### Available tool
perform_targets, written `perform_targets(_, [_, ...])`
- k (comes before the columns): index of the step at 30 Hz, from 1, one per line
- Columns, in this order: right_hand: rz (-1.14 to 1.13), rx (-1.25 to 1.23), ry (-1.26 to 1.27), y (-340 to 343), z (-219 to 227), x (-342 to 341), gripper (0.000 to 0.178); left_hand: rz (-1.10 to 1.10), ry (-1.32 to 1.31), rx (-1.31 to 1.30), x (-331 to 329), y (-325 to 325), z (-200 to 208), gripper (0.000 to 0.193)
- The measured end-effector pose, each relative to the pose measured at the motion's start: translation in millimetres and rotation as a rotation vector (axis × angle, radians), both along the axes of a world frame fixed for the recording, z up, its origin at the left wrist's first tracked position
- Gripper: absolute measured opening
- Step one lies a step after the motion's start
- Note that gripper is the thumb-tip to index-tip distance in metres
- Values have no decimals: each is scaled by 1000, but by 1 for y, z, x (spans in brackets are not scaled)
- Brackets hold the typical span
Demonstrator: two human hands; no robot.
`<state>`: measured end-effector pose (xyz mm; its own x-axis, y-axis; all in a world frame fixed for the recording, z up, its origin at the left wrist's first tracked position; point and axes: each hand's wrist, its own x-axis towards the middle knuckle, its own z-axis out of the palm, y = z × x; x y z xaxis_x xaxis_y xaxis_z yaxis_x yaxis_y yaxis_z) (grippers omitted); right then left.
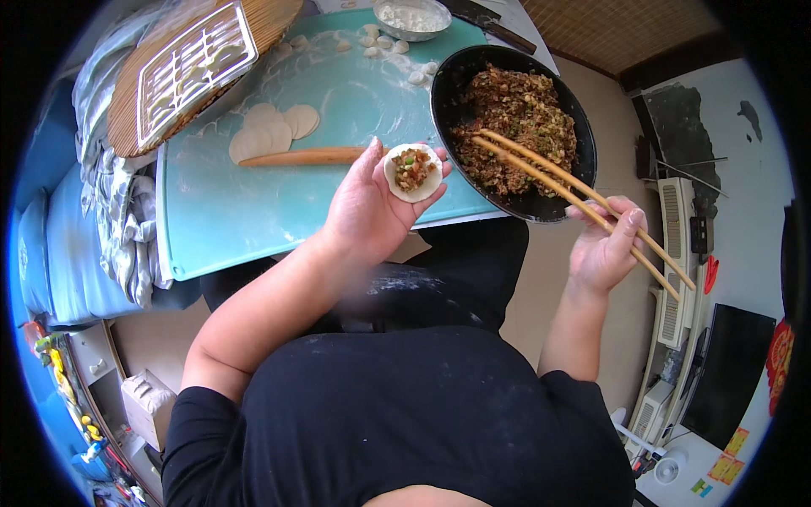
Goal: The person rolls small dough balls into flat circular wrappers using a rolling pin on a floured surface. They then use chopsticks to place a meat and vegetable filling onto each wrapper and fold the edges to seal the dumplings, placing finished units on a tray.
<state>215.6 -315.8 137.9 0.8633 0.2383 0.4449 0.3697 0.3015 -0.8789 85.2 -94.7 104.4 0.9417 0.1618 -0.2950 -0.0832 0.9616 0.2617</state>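
On the fingers of my left hand (pixel 369 203) lies a round dumpling wrapper (pixel 429 188) with a mound of chopped filling (pixel 413 170) at its middle. The palm faces up, just over the mat's near edge. My right hand (pixel 610 245) grips a pair of long wooden chopsticks (pixel 557 171). Their tips touch the filling in the black pan (pixel 438 127), which stands at the mat's right side. Behind my left hand a wooden rolling pin (pixel 296 156) rests on the mat, its right end hidden by the hand. Several flat wrappers (pixel 260 135) overlap beyond the pin.
A floury turquoise mat (pixel 220 228) covers the table. At its far side are small dough pieces (pixel 372 40), a bowl of flour (pixel 412 19) and a knife (pixel 511 37). A white slotted tray (pixel 198 72) sits on a round woven board (pixel 127 110) at the far left.
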Motion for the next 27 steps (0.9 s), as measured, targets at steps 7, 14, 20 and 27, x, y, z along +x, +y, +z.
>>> perform_targets(7, [257,54,131,27,-19,-29,32,-11,-70,-24,-3,-3,5,56])
perform_targets(14, [213,166,229,25,-11,-23,32,4,-64,-37,-10,-1,8,58])
perform_targets(20, [265,91,241,28,-10,-24,34,-1,-81,-64,-13,2,5,55])
perform_targets(27, [238,54,172,36,0,-23,34,-7,-56,45,-18,3,-2,59])
